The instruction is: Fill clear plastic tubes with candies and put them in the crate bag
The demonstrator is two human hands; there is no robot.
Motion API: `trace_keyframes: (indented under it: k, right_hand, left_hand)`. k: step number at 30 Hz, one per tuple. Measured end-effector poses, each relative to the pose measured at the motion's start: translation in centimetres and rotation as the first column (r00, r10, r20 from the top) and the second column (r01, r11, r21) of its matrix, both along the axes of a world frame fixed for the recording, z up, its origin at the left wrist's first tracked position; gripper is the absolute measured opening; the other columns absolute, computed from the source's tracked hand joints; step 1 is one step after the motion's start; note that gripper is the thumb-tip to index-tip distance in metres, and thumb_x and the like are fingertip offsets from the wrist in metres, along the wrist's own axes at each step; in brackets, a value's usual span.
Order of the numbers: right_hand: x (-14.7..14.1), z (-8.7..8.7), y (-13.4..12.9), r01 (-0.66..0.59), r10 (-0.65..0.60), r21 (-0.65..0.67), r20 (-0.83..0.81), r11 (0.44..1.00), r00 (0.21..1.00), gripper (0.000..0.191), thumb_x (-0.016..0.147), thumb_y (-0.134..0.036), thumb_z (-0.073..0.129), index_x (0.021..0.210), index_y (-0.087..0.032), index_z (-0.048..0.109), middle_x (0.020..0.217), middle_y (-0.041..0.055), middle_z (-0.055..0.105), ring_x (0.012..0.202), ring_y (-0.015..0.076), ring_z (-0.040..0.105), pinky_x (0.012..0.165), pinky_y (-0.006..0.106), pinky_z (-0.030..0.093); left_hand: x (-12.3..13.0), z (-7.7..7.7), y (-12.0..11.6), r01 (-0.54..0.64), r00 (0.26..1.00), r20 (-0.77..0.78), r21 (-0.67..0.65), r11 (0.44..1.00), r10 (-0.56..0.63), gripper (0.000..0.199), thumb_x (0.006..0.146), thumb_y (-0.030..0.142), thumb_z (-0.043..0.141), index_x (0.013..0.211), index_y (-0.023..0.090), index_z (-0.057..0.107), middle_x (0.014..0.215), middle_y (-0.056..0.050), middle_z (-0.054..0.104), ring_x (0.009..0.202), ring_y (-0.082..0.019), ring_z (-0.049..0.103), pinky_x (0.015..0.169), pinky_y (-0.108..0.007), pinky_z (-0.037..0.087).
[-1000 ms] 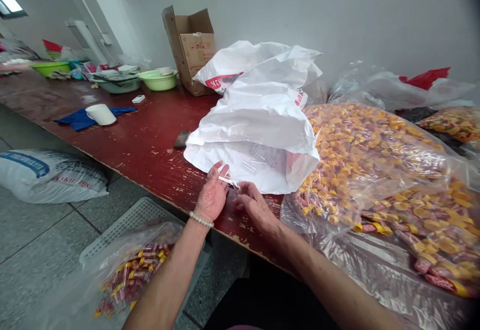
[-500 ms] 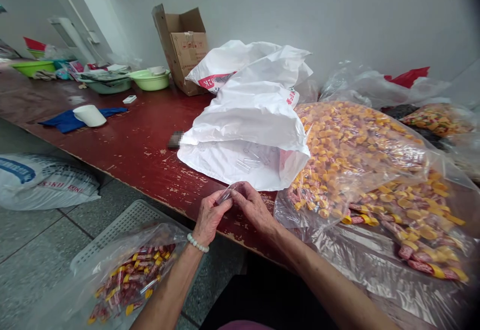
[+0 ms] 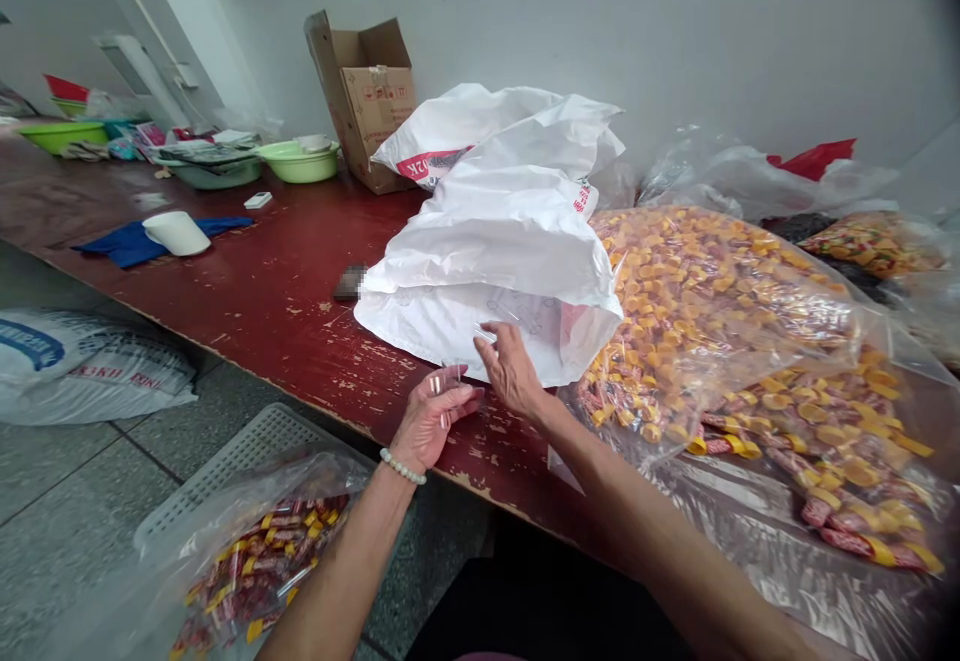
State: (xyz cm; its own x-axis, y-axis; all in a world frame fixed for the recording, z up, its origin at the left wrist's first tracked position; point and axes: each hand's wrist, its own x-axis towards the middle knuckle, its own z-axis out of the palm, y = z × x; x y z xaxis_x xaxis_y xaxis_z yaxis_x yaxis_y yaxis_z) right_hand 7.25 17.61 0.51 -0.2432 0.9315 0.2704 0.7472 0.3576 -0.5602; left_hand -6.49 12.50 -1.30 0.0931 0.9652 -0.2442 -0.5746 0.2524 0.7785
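Observation:
My left hand [image 3: 430, 419], with a beaded bracelet at the wrist, is closed around a small clear plastic tube [image 3: 450, 377] above the table's front edge. To its right, my right hand [image 3: 512, 369] reaches over the lower lip of a white woven sack [image 3: 420, 326], its thumb and index finger apart. A few thin clear tubes lie inside the sack's mouth by these fingertips, partly hidden by the hand. Beside the sack, a large clear plastic bag [image 3: 720, 281] holds many small red-patterned tubes with yellow caps.
Below the table [image 3: 285, 311], a clear bag of yellow-capped tubes [image 3: 262, 551] rests by a grey perforated crate [image 3: 225, 471]. A filled white sack [image 3: 90, 366] lies on the floor. Along the wall stand a cardboard box [image 3: 379, 111] and green basins [image 3: 300, 163]. A white roll [image 3: 178, 233] lies on blue cloth.
My hands were together over the clear tube. My right hand has let go and moved up to the sack's mouth, while my left hand keeps the tube.

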Motion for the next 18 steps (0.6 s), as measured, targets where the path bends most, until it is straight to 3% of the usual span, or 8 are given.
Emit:
trace_keyframes:
  k: [3, 6, 10, 13, 15, 16, 18]
  right_hand:
    - [0.7, -1.1, 3.6, 0.125, -0.122, -0.03, 0.098, 0.992, 0.988, 0.025, 0.087, -0.02, 0.049, 0.11, -0.014, 0.055, 0.115, 0.0146, 0.054, 0.111, 0.0265, 0.046, 0.093, 0.039, 0.039]
    - [0.8, -1.8, 5.1, 0.145, -0.139, -0.061, 0.083, 0.988, 0.987, 0.025, 0.081, -0.01, 0.049, 0.104, -0.013, 0.058, 0.109, 0.0168, 0.057, 0.107, 0.0285, 0.049, 0.089, 0.042, 0.041]
    - [-0.1, -2.1, 2.3, 0.133, -0.136, -0.078, -0.023, 0.988, 0.99, 0.026, 0.087, -0.021, 0.046, 0.112, -0.014, 0.052, 0.105, 0.0106, 0.061, 0.092, 0.0196, 0.058, 0.082, 0.033, 0.046]
    - [-0.9, -1.9, -1.2, -0.031, 0.008, -0.092, -0.238, 0.995, 0.971, 0.023, 0.088, -0.028, 0.048, 0.108, -0.017, 0.053, 0.094, 0.0031, 0.064, 0.076, 0.0131, 0.06, 0.071, 0.026, 0.049]
    - [-1.0, -1.7, -2.5, -0.13, 0.109, -0.04, -0.336, 0.991, 0.936, 0.017, 0.086, -0.025, 0.051, 0.101, -0.018, 0.057, 0.092, 0.0023, 0.064, 0.078, 0.0133, 0.06, 0.073, 0.026, 0.048]
    - [-0.9, -1.5, -2.6, -0.156, 0.145, -0.007, -0.323, 0.988, 0.935, 0.014, 0.086, -0.023, 0.052, 0.097, -0.019, 0.06, 0.093, 0.0029, 0.064, 0.082, 0.014, 0.059, 0.076, 0.027, 0.048]
    - [-0.2, -1.1, -1.4, -0.131, 0.133, 0.022, -0.14, 0.991, 0.981, 0.016, 0.088, -0.021, 0.05, 0.097, -0.02, 0.062, 0.097, 0.0037, 0.062, 0.089, 0.0146, 0.058, 0.081, 0.027, 0.046]
  left_hand:
    - [-1.0, 0.2, 0.8, -0.01, 0.994, 0.11, -0.106, 0.994, 0.022, 0.033, 0.061, 0.012, 0.075, 0.093, 0.017, 0.064, 0.077, -0.001, 0.065, 0.083, -0.017, 0.067, 0.076, -0.029, 0.052]
    - [-1.3, 0.2, 1.5, -0.022, 0.986, 0.163, -0.133, 0.991, 0.044, 0.032, 0.061, 0.009, 0.074, 0.089, 0.018, 0.063, 0.091, -0.002, 0.067, 0.087, -0.016, 0.067, 0.077, -0.028, 0.052]
    - [-0.7, -0.1, 1.9, -0.077, 0.977, 0.191, -0.081, 0.994, 0.091, 0.032, 0.06, 0.009, 0.077, 0.087, 0.018, 0.062, 0.105, -0.003, 0.066, 0.093, -0.017, 0.065, 0.079, -0.027, 0.052]
    - [0.0, -0.5, 2.0, -0.116, 0.978, 0.174, -0.018, 0.993, 0.117, 0.033, 0.061, 0.012, 0.077, 0.089, 0.018, 0.061, 0.103, -0.002, 0.067, 0.094, -0.015, 0.064, 0.081, -0.027, 0.05]
    - [0.2, -0.7, 2.0, -0.138, 0.981, 0.135, -0.011, 0.99, 0.138, 0.036, 0.059, 0.013, 0.078, 0.09, 0.018, 0.061, 0.096, -0.001, 0.069, 0.089, -0.014, 0.065, 0.08, -0.026, 0.05]
    - [0.2, -0.7, 2.0, -0.157, 0.982, 0.105, -0.014, 0.988, 0.157, 0.037, 0.057, 0.013, 0.079, 0.09, 0.018, 0.061, 0.091, -0.001, 0.07, 0.086, -0.013, 0.065, 0.079, -0.027, 0.05]
    - [0.1, -0.6, 1.9, -0.203, 0.978, 0.041, -0.01, 0.979, 0.203, 0.04, 0.053, 0.013, 0.081, 0.087, 0.017, 0.06, 0.081, 0.0, 0.07, 0.079, -0.014, 0.066, 0.077, -0.028, 0.049]
